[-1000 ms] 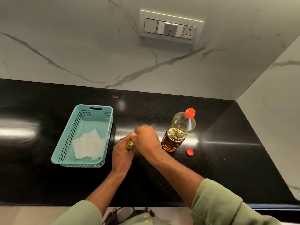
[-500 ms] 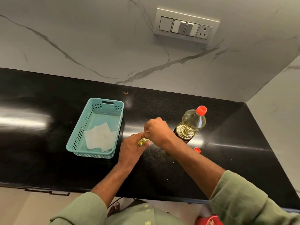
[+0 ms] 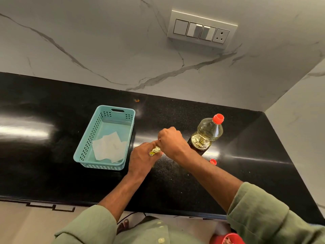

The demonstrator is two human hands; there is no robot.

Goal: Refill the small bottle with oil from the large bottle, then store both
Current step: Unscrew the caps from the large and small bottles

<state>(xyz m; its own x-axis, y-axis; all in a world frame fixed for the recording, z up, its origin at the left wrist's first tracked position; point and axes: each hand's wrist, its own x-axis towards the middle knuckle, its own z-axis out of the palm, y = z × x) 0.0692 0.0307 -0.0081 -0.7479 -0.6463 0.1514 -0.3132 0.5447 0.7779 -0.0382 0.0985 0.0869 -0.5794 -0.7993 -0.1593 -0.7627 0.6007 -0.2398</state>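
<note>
My left hand (image 3: 142, 158) is wrapped around the small bottle (image 3: 154, 151), of which only a sliver of clear plastic with yellow oil shows. My right hand (image 3: 171, 141) is closed over the small bottle's top, hiding its neck and cap. The large oil bottle (image 3: 204, 135), clear with a red cap and a dark label, stands upright just right of my right hand on the black counter (image 3: 175, 182). A loose red cap (image 3: 213, 161) lies on the counter in front of the large bottle, partly behind my right forearm.
A teal plastic basket (image 3: 82, 152) with white paper napkins (image 3: 109, 148) in it sits left of my hands. Marble walls close the back and the right side. A switch panel (image 3: 201, 30) is on the back wall. The counter's front edge runs below my forearms.
The view has shifted, so everything sits further right and lower in frame. Both hands stay on the small bottle, my right hand slightly higher over its top. The large bottle has not moved.
</note>
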